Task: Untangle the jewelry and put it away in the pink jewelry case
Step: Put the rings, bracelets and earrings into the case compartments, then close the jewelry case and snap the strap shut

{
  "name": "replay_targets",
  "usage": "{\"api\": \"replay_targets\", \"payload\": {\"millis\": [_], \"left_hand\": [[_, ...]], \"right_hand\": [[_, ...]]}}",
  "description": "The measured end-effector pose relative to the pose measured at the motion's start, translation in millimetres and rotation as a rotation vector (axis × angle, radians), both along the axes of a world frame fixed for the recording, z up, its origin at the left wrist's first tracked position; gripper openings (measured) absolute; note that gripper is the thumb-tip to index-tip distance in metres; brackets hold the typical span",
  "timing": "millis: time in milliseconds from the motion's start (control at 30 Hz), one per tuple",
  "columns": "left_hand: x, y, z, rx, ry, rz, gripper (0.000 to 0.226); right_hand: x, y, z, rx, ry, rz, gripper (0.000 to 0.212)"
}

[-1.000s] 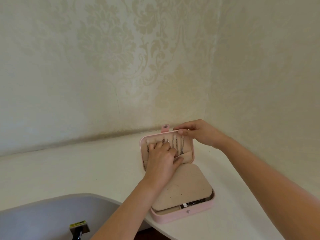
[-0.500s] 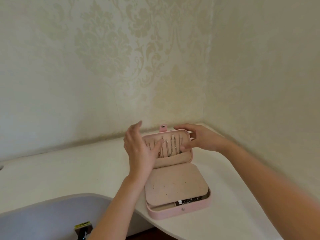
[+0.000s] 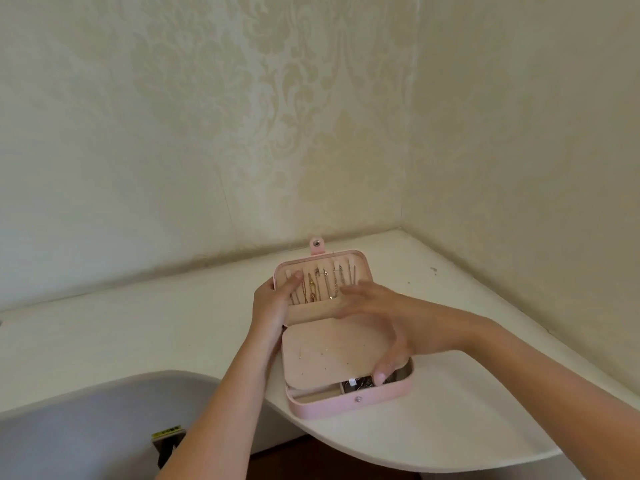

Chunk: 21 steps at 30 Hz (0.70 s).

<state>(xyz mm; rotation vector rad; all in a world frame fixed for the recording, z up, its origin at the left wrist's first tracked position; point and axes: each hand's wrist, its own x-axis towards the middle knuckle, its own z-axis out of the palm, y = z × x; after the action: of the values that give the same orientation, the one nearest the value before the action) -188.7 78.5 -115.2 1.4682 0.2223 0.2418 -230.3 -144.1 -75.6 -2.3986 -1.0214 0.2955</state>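
The pink jewelry case stands open on the white counter, with its lid tilted up toward the wall. Several thin chains hang in a row inside the lid. A beige insert panel covers most of the base, and dark jewelry shows in the gap at the front. My left hand holds the lid's left edge, thumb on the inside. My right hand is spread over the case, blurred. Its fingers lie near the lid's lower right and its thumb touches the panel's front edge.
The curved white counter fits into a corner of two papered walls. A grey rounded surface fills the lower left, with a small dark object bearing a yellow label. The case's snap tab sticks up behind the lid.
My left hand dropped from in front of the lid and took hold of its left edge. My right hand left the lid's right edge and swung across over the base.
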Motion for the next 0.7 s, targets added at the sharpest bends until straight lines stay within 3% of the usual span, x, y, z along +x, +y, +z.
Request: {"api": "replay_targets", "payload": {"millis": [233, 367, 467, 533, 700], "left_hand": [[-6.9, 4.3, 8.8, 0.014, -0.098, -0.06, 0.02], [-21.6, 19.9, 29.6, 0.291, -0.248, -0.141, 0.046], [-41.8, 26.9, 44.4, 0.415, -0.342, -0.279, 0.032], [-56.8, 28.8, 47.4, 0.477, -0.38, -0.354, 0.034], [-86.5, 26.4, 27.5, 0.689, -0.359, -0.477, 0.047]], "right_hand": [[-10.7, -5.2, 1.3, -0.038, 0.057, -0.047, 0.071], [-22.6, -14.5, -9.6, 0.093, 0.025, -0.094, 0.067], [-39.0, -18.4, -36.0, 0.215, -0.039, -0.152, 0.066], [-47.3, -20.5, -50.7, 0.304, -0.065, -0.253, 0.063], [-58.6, -24.7, -57.1, 0.48, 0.078, -0.5, 0.087]]}}
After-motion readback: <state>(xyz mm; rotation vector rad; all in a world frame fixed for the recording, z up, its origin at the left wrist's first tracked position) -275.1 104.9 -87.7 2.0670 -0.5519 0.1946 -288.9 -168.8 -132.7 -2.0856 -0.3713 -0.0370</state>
